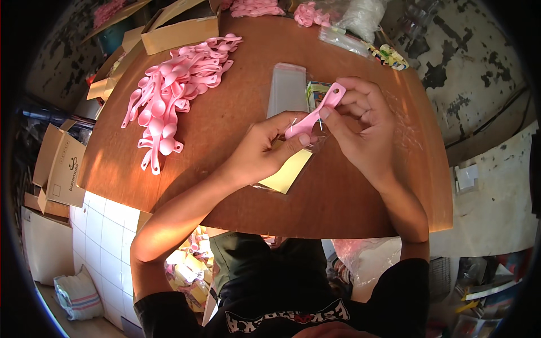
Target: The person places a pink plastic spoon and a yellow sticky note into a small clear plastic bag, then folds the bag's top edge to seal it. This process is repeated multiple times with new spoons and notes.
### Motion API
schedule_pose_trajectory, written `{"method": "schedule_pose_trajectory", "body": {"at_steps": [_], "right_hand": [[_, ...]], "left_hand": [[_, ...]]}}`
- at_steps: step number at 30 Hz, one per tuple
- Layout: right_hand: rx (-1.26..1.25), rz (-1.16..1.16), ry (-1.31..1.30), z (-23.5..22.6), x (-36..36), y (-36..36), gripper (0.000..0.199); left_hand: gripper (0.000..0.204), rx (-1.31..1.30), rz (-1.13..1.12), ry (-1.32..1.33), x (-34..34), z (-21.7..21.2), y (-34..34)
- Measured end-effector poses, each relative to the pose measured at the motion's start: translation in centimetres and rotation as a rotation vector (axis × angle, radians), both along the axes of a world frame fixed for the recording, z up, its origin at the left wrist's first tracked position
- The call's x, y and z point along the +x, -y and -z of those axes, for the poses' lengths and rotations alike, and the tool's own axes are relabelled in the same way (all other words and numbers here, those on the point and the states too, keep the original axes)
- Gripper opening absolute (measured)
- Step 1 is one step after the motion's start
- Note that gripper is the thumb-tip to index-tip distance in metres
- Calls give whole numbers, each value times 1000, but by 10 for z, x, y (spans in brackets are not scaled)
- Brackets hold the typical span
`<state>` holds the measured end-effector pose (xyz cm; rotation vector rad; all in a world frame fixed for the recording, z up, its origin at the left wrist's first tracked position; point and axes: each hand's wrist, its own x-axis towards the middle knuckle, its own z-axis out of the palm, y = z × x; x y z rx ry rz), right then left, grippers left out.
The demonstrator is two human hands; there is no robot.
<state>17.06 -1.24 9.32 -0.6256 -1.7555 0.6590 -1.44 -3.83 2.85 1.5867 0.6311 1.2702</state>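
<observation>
In both hands, above the middle of the table, is a pink plastic spoon (315, 117) with a hole at its handle end. My left hand (270, 147) pinches the bowl end between thumb and fingers. The handle, tilted up to the right, is gripped by the thumb and fingers of my right hand (363, 124). Thin whitish strands (322, 125) show beside the spoon; what they are fixed to I cannot make out. Beneath the hands lies a yellow card (286, 176) in clear film. Beyond it are a stack of clear plastic bags (287, 87) and a colourful printed card (316, 89), partly hidden.
A heap of pink spoons (180, 79) covers the table's left side. Cardboard boxes (180, 31) stand at the far left edge. Clear thin strands (408, 124) are scattered at right. More pink pieces (256, 7) and clear bags (344, 42) lie along the far edge.
</observation>
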Motion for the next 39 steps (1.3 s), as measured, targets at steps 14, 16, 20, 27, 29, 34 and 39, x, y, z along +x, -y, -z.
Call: {"method": "schedule_pose_trajectory", "body": {"at_steps": [14,16,20,27,29,34,39], "right_hand": [[336,62,376,-7,6,2,13],[342,74,407,-7,6,3,14],[319,124,532,-2,9,5,8],[256,113,566,-3,15,6,6],[59,9,444,-8,18,5,5],[-369,-163,222,-17,26,13,7],[-416,-266,-116,-38,35,14,11]], "left_hand": [[38,-44,13,-247,-10,-27,8],[38,14,-24,-392,-10,-27,10],[37,80,-23,-398,-8,-34,15],[37,183,-67,-552,-7,-23,15],[35,265,-70,-466,-7,-18,14],[31,368,-53,-345,-9,-23,14],[33,200,-33,-127,-8,-29,20]]}}
